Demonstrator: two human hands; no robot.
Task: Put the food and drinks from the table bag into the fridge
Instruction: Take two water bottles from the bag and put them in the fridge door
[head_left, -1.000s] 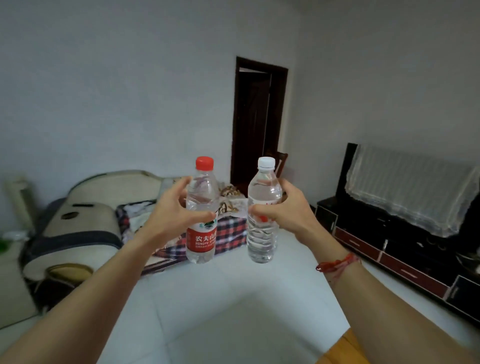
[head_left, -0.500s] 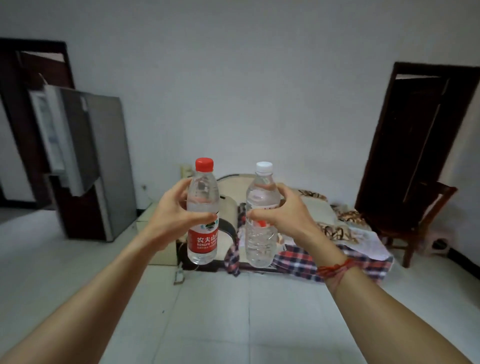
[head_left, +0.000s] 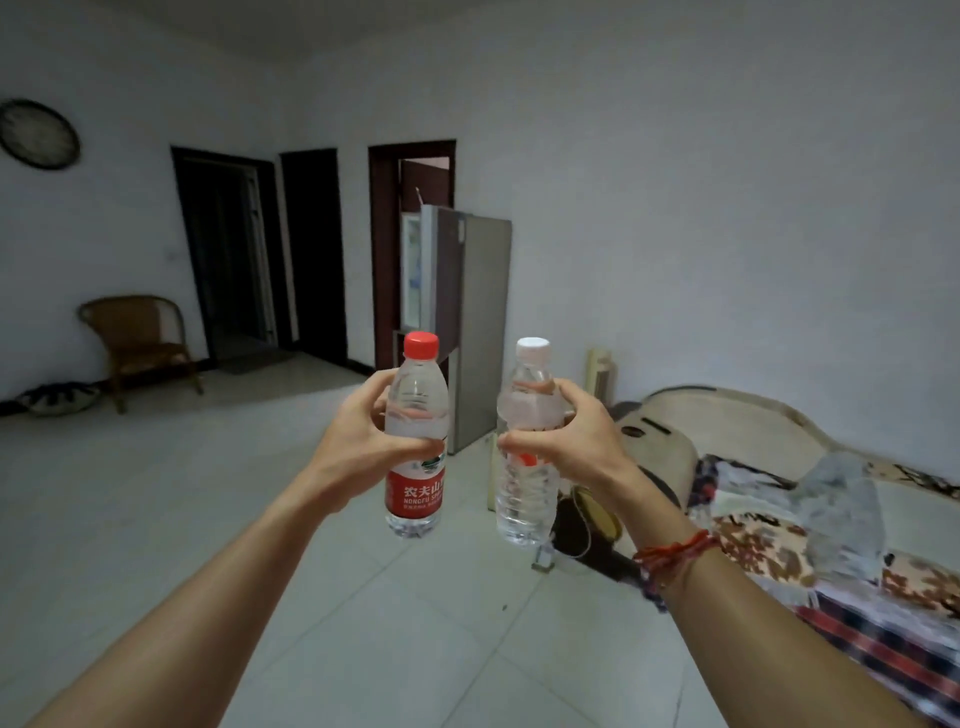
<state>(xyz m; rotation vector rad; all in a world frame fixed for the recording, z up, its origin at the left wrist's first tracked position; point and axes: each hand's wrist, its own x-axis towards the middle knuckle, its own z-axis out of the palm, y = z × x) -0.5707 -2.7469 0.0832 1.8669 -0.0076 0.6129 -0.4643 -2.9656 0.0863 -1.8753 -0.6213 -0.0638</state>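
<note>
My left hand (head_left: 358, 447) grips a clear water bottle with a red cap and red label (head_left: 415, 499), held upright at chest height. My right hand (head_left: 571, 441) grips a second clear water bottle with a white cap (head_left: 525, 499), also upright, a hand's width to the right of the first. Straight behind the bottles, against the far wall, stands the grey fridge (head_left: 478, 322) with its upper door (head_left: 415, 270) swung open toward the left. The table and its bag are out of view.
A sofa (head_left: 737, 431) with patterned and plaid covers runs along the right wall. A wicker chair (head_left: 137, 343) stands at the far left. Dark doorways (head_left: 228, 254) open in the far wall beside the fridge. Pale floor tiles (head_left: 156, 493) stretch between me and the fridge.
The view has swung left: the fridge has moved from the left edge to the centre behind the bottles, and the sofa now lies on the right. Both hands keep holding their bottles.
</note>
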